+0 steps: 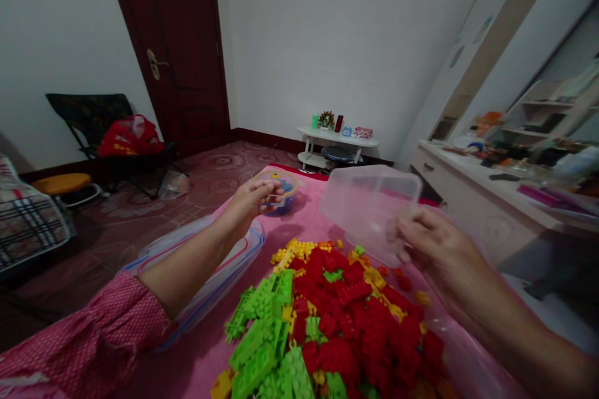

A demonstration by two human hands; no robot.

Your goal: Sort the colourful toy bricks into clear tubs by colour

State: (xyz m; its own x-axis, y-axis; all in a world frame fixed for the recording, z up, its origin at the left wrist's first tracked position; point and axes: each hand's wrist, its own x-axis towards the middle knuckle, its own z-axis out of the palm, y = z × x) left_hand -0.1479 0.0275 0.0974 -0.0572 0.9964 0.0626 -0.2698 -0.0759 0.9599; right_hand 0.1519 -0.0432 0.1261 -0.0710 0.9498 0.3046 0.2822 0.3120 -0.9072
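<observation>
My right hand (423,237), slightly blurred, grips the edge of a translucent plastic container (365,199), tilted above the far right of the toy block pile. My left hand (262,196) is closed, its fingers in front of a small round blue tub (289,204) with a yellow rim. A pale edge shows at its fingertips; I cannot make out what they hold. Below and between my hands lies a heap of red toy blocks (360,318), with green toy blocks (262,336) at its left and yellow toy blocks (294,252) at its far side.
Clear plastic containers (187,249) with blue and red rims lie under my left forearm on the pink cloth (309,199). A white dresser (472,193) with clutter stands right. Farther off are a small white stand (337,135), a folding chair (93,112) and a door (178,43).
</observation>
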